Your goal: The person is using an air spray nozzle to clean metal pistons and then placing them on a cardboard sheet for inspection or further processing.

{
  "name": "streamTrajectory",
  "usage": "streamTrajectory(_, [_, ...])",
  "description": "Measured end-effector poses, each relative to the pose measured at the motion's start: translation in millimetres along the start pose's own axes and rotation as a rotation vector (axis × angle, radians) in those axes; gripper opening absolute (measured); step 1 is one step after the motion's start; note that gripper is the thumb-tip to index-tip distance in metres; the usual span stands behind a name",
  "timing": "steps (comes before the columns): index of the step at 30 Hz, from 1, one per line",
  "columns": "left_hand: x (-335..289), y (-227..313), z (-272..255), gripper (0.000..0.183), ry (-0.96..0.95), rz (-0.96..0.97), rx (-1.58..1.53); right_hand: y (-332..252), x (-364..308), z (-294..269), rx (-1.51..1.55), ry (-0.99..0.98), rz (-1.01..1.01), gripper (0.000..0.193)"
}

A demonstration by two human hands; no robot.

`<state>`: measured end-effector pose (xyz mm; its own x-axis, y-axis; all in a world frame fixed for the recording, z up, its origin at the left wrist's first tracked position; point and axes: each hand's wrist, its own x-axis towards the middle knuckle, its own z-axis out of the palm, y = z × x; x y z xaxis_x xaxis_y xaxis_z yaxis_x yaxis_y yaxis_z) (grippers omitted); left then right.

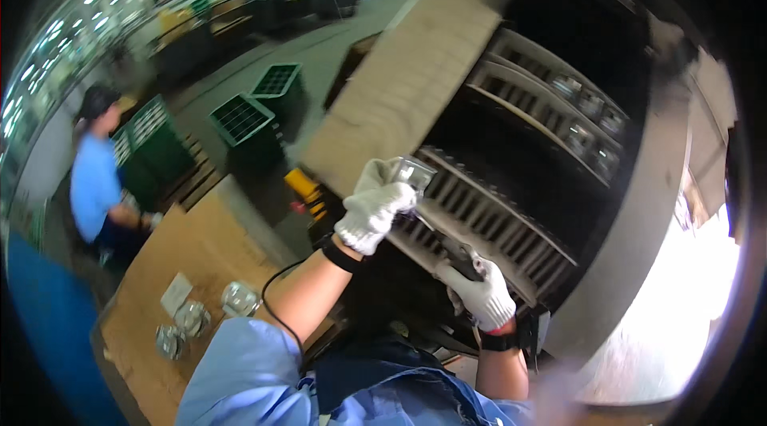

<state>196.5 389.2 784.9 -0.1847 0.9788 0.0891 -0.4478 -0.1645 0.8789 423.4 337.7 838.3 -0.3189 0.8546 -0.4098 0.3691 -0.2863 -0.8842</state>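
Silvery piece (417, 173) pinched in left grip (372, 209), jutting out beyond it — dark tool (462, 256) clasped in right grip (484, 295)

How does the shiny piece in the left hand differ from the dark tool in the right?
The shiny piece is pale and glossy; the dark tool is much duller. The shiny piece looks blocky, the dark tool longer and slimmer. The shiny piece, in the left hand, sits higher in the picture than the dark tool, in the right hand. Both are in gloved hands.
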Motion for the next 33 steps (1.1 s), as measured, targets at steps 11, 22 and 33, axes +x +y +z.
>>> streamTrajectory(11, [-141.8, 40.1, -131.0, 0.052, 0.429, -0.04, -0.872, -6.4, -9.9, 88.0, -0.067, -0.586, 0.044, 0.014])
streamTrajectory(22, [-201.2, 67.3, -246.9, 0.076, 0.819, -0.339, 1.607, 6.7, 7.9, 88.5, -0.479, -0.39, -0.304, 0.027])
streamTrajectory(33, [-33.3, 112.8, -95.1, 0.069, 0.291, 0.032, 1.813, 1.4, -36.9, -174.6, 0.113, 0.846, -0.103, 0.017])
